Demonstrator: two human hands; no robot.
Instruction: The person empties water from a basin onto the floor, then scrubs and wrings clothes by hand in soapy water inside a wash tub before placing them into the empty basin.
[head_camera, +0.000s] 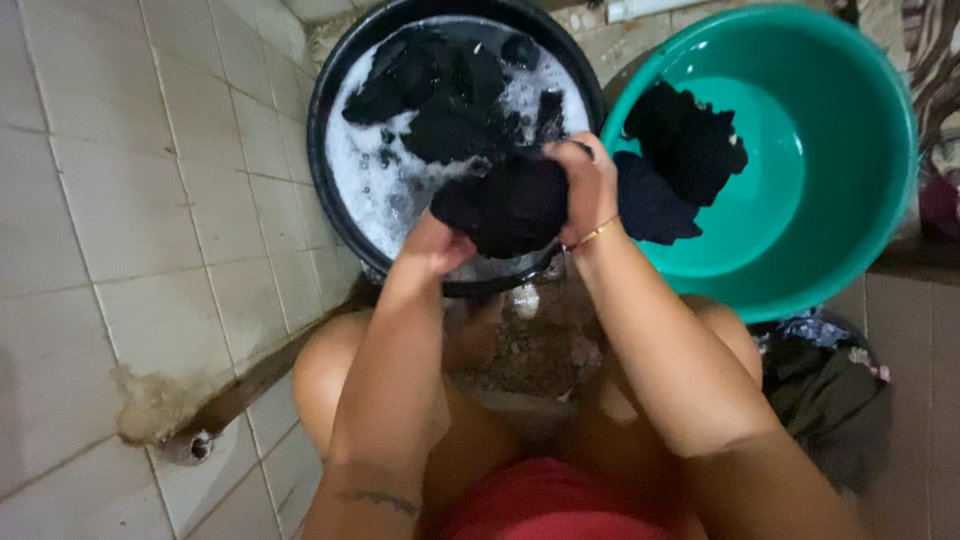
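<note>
While we look down from above, we see both hands gripping a wet black garment (505, 205), a limp, bunched wad of dark cloth held just over the near rim of the black basin (330, 150). That basin is round, with a smooth dark wall, and it is filled with white, bubbly suds in which more dark clothes (440, 95) lie soaked and crumpled. Just beside it on the right sits a round teal plastic tub (850, 150), glossy and smooth, holding a heap of wrung black clothes (685, 140) against its left wall.

Our left hand (435, 245) is closed tight on the lower left part of the garment, fingers tucked under the cloth, with the forearm rising straight from the knee. Our right hand (590, 185) is clenched over the garment's upper right edge, knuckles up and wrist bent, a thin gold bangle (595, 233) round the wrist. The two fists sit close together, with the cloth bunched between them.

Pale square floor tiles (150, 200) with grey joints stretch to the left, and a rusty pipe (230, 400) runs low across them. A pile of drab cloth (830, 390) lies on the right, below the teal tub.
</note>
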